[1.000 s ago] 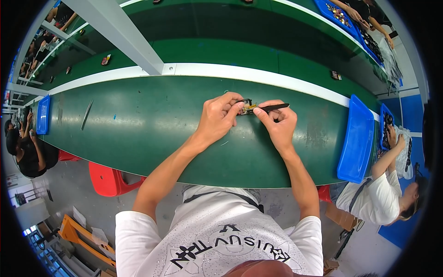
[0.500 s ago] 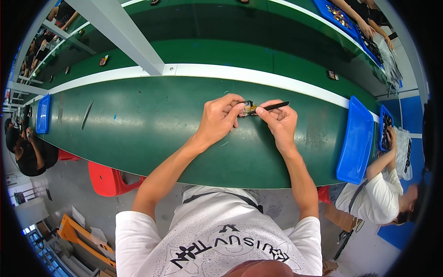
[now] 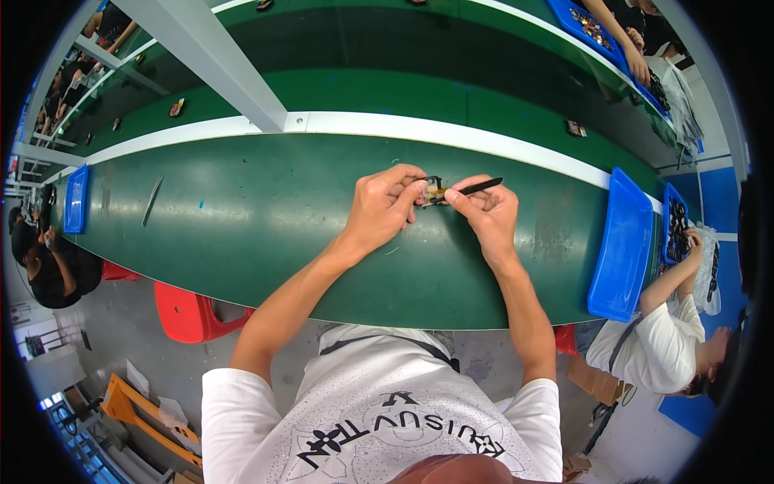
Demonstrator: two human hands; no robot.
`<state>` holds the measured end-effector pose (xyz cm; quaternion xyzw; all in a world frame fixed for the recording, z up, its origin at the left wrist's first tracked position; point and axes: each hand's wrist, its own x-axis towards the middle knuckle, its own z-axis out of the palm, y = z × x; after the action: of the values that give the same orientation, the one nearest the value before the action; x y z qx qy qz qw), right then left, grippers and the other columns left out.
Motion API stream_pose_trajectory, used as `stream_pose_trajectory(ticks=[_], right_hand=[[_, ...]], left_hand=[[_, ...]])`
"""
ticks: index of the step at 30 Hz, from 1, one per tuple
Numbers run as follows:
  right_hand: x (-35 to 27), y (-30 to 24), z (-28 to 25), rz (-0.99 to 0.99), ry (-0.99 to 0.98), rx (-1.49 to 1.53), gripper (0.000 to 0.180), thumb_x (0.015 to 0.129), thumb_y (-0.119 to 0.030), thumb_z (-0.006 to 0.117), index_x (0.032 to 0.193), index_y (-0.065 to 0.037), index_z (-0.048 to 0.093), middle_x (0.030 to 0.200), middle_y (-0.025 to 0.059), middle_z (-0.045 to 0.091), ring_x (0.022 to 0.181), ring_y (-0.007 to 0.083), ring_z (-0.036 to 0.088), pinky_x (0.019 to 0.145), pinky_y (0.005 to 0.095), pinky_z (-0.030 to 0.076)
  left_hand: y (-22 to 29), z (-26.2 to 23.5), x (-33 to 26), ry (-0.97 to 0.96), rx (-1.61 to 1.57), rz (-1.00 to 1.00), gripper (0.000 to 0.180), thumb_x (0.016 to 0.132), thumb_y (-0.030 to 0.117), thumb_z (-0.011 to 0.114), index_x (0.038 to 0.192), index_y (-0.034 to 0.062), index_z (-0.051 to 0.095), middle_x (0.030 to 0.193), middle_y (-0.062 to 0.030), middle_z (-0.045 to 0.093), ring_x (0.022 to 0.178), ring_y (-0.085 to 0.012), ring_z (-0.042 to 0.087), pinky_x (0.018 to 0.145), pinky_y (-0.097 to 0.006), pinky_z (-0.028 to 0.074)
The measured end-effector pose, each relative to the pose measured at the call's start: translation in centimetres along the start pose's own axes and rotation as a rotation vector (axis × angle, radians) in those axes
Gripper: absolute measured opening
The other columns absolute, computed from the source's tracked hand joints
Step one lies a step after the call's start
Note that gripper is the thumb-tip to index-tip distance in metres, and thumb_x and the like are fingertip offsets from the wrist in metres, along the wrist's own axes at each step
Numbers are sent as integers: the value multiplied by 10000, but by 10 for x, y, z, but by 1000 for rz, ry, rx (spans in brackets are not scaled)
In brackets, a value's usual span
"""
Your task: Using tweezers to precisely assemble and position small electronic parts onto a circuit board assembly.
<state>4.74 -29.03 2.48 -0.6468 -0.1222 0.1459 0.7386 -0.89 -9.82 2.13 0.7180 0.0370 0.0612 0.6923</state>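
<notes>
Near the far edge of the green tabletop [image 3: 242,226], the left hand [image 3: 383,211] is pinching a small yellow-and-black part [image 3: 433,192]; the right hand [image 3: 484,214] is gripping a slim black tool [image 3: 477,187], best kept steady, tip on the part.

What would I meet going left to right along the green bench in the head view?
Small blue tray → thin dark tool → left hand → small yellow part → right hand → large blue tray.
</notes>
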Motion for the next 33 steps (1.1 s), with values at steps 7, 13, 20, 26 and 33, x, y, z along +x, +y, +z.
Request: stream_pose_trajectory(ticks=[7, 13, 20, 26, 33], right_hand=[[-2, -10, 3, 90, 18, 1, 111, 891, 65, 730, 982, 74, 666, 928, 133, 722, 857, 173, 729, 779, 258, 593], [-2, -4, 6, -21, 36, 44, 115, 887, 64, 741, 982, 60, 675, 860, 83, 707, 757, 103, 683, 674, 210, 545], [-5, 0, 3, -197, 17, -163, 115, 849, 46, 795, 931, 20, 718, 719, -44, 610, 536, -10, 379, 487, 181, 270], [-8, 2, 5, -340, 77, -306, 112, 802, 13, 840, 878, -10, 761, 694, -31, 632, 512, 1, 370, 469, 205, 250], [-8, 3, 7, -410, 89, -336, 112, 785, -1, 852, 862, -29, 776, 688, -25, 653, 500, 6, 374, 459, 221, 240]], left_hand=[[-1, -3, 1, -40, -99, -71, 187, 1012, 82, 624, 1111, -67, 678, 783, -82, 698, 563, -108, 638, 446, -234, 478], [-7, -5, 3, -67, -180, -102, 215, 1023, 110, 618, 1126, -72, 669, 821, -100, 691, 569, -131, 652, 445, -236, 489], [-11, -9, 6, -126, -302, -109, 246, 1044, 136, 586, 1126, -80, 670, 843, -117, 684, 579, -157, 669, 438, -244, 516], [-11, -9, 6, -137, -327, -100, 273, 1045, 147, 590, 1148, -94, 666, 867, -139, 704, 573, -157, 670, 439, -239, 527], [-8, -9, 5, -129, -327, -99, 280, 1038, 142, 601, 1169, -98, 663, 881, -148, 710, 578, -161, 677, 439, -242, 531]])
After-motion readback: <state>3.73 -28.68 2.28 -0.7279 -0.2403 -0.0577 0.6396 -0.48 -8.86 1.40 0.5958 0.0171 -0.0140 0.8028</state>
